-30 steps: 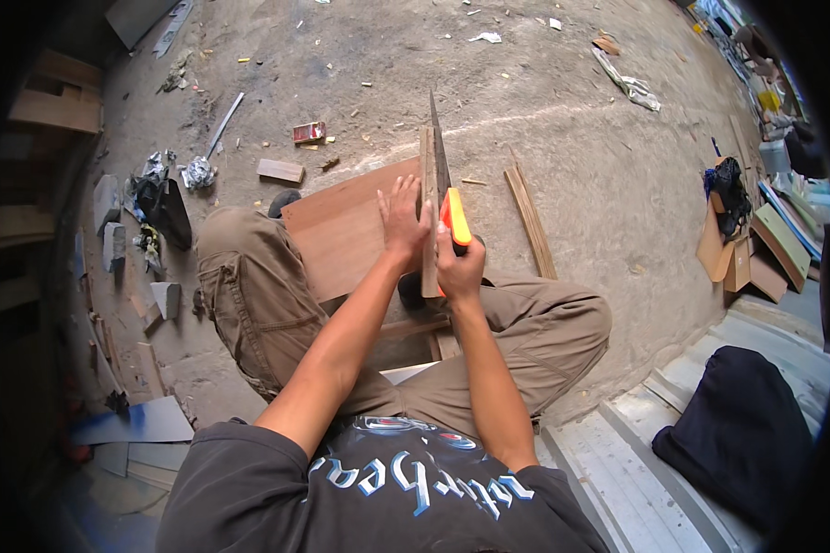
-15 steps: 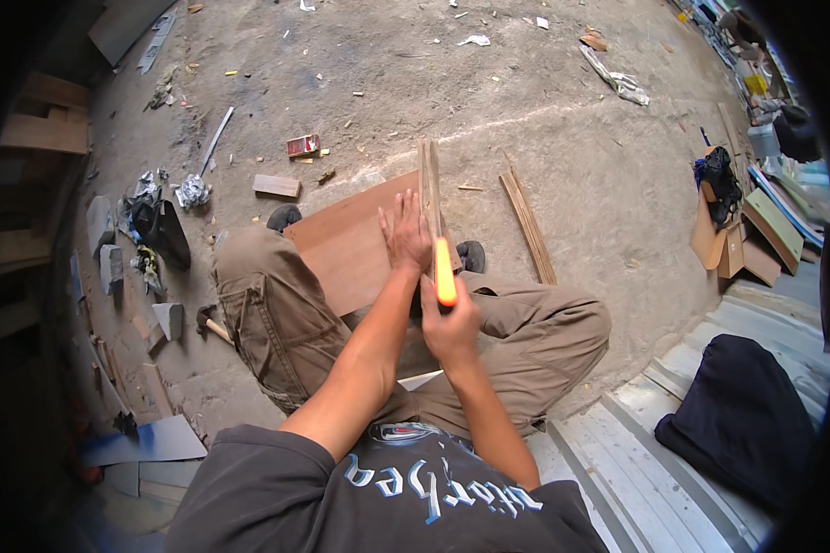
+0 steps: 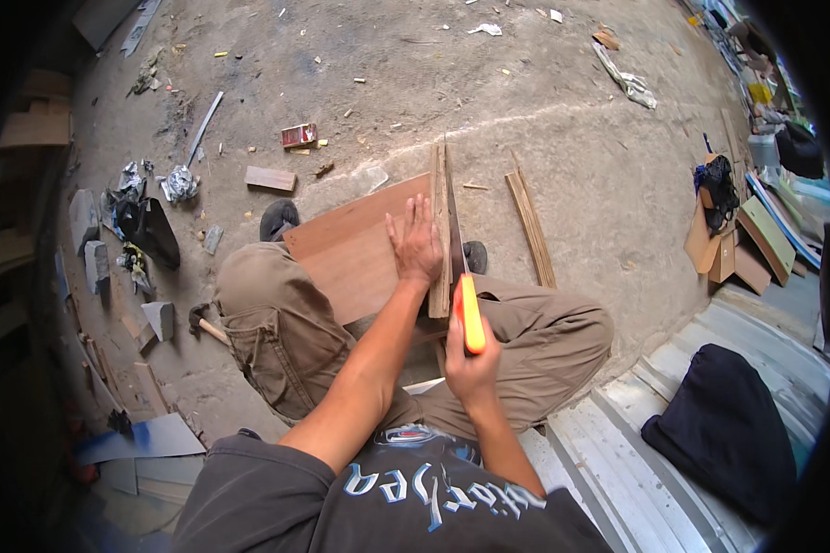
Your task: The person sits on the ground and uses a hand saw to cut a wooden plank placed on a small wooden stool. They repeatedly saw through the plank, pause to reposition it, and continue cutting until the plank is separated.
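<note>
A reddish-brown wooden board (image 3: 346, 253) lies tilted between my bent legs. Along its right edge runs a narrow strip of layered wood (image 3: 440, 249). My left hand (image 3: 419, 247) lies flat on the board beside this strip, fingers spread. With my right hand (image 3: 473, 370) I grip the orange and yellow handle of a handsaw (image 3: 471, 311). Its thin blade points away from me, close along the strip's right side; whether the teeth touch the wood I cannot tell. What props the board up from beneath is hidden.
A long split wood offcut (image 3: 530, 230) lies right of my legs. At left are a hammer (image 3: 214, 332), a small wood block (image 3: 270, 178), crumpled foil (image 3: 179, 184) and grey chunks (image 3: 96, 265). Dark cloth (image 3: 724, 429) rests on corrugated metal (image 3: 609, 461) at lower right.
My right hand has drawn the saw back toward me and slightly right, exposing more blade beside the strip. My left hand stays flat on the board.
</note>
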`<control>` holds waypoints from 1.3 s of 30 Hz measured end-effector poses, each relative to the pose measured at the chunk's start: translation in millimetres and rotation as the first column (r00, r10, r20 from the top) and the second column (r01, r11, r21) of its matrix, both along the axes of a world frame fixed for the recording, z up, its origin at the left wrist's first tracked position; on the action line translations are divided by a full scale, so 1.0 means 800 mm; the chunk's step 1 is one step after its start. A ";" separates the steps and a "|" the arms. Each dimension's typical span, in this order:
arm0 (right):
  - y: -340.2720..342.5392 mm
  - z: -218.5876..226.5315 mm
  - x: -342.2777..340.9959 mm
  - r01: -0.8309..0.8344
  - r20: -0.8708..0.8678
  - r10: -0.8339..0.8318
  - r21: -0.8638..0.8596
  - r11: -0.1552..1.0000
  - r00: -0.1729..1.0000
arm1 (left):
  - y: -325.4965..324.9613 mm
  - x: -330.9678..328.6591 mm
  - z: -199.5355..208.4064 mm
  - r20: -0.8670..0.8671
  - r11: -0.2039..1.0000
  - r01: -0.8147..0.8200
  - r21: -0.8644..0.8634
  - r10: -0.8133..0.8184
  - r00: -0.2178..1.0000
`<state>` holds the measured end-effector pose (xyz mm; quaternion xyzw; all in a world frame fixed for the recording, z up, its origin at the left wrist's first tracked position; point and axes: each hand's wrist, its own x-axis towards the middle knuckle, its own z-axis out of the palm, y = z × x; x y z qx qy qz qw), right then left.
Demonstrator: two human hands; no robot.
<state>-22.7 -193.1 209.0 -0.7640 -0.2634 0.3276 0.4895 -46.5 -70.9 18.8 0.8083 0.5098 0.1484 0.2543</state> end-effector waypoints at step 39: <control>0.052 -0.030 0.017 0.004 -0.065 -0.005 -0.016 1.000 0.998 | 0.012 0.001 -0.012 -0.091 1.000 0.004 0.003 -0.003 0.996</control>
